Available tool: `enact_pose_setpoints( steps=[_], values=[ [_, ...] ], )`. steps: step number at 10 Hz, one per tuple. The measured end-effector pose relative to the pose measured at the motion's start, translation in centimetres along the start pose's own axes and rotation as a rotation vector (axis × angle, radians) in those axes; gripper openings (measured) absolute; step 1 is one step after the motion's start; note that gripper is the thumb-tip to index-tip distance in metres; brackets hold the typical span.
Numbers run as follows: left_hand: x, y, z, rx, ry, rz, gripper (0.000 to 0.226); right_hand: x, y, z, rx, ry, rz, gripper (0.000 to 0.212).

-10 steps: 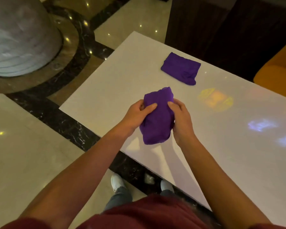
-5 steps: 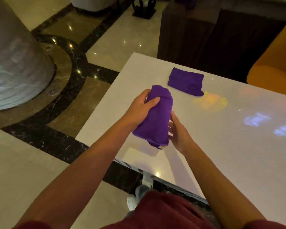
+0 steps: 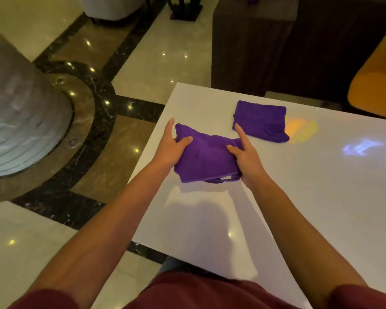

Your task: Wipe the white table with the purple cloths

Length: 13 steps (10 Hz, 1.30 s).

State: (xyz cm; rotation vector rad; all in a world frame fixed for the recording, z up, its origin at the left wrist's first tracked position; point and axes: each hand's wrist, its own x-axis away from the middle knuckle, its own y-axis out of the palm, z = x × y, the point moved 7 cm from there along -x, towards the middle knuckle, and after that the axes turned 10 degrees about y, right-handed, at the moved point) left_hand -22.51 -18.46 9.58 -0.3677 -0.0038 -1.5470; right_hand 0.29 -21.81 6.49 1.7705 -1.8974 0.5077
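Observation:
A folded purple cloth [image 3: 206, 158] is stretched between both my hands just above the white table [image 3: 299, 208], near its left edge. My left hand [image 3: 171, 147] grips the cloth's left end, thumb on top. At the cloth's right end my right hand [image 3: 245, 153] holds it with thumb and palm, the index finger pointing up. A second purple cloth [image 3: 262, 120] lies folded flat on the table behind, untouched.
The table's left edge and near corner drop to a glossy marble floor [image 3: 42, 241]. A large grey column base [image 3: 16, 121] stands at the left. Dark furniture [image 3: 254, 45] and an orange seat [image 3: 374, 90] stand behind the table. Coloured light reflections [image 3: 361, 148] show on the tabletop.
The cloth was bunched upright between my hands; it now lies spread sideways, my hands at its two ends. The view has shifted, showing more of the floor beyond the table.

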Motion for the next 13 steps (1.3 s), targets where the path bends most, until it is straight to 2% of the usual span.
enact_pose_setpoints(
  steps=[1, 2, 3, 4, 5, 7, 8, 9, 10, 11, 13],
  values=[
    [-3.9, 0.5, 0.4, 0.11, 0.05, -0.122, 0.077, -2.9, -0.2, -2.3, 0.024, -0.043, 0.07, 0.043],
    [-8.8, 0.5, 0.9, 0.063, 0.096, -0.226, 0.054, -6.0, 0.0, -4.5, 0.116, -0.067, 0.162, 0.032],
    [-14.6, -0.3, 0.5, -0.044, 0.045, -0.226, 0.041, -10.2, 1.6, -6.7, 0.329, -0.108, 0.234, 0.045],
    [-20.5, -0.1, 0.5, -0.248, 0.115, -0.243, 0.026, -14.8, 3.4, -7.9, 0.517, -0.067, 0.281, 0.067],
    [-25.1, 1.4, 0.2, -0.526, 0.251, -0.338, 0.049, -19.2, 4.7, -8.4, 0.65, -0.027, 0.329, 0.086],
    [-30.1, 2.6, -4.1, -0.843, 0.268, -0.398, 0.056, -25.2, 5.5, -7.3, 0.899, -0.025, 0.362, 0.101],
    [-30.7, 2.9, -5.1, -1.066, 0.403, -0.395, 0.054, -26.5, 4.4, -6.9, 0.956, -0.037, 0.431, 0.105],
    [-31.4, 3.1, -4.3, -1.28, 0.627, -0.34, 0.055, -26.1, 3.9, -8.3, 1.168, -0.142, 0.622, 0.1],
    [-31.2, 4.3, -4.4, -1.291, 0.714, -0.379, 0.057, -26.6, 5.9, -8.5, 1.35, -0.212, 0.539, 0.08],
    [-30.5, 5.8, -6.6, -1.346, 0.608, -0.537, 0.057, -28.0, 6.6, -6.4, 1.406, -0.066, 0.343, 0.072],
    [-31.8, 5.2, -4.2, -1.375, 0.473, -0.658, 0.058, -27.6, 6.2, -7.9, 1.479, 0.052, 0.243, 0.078]
  ],
)
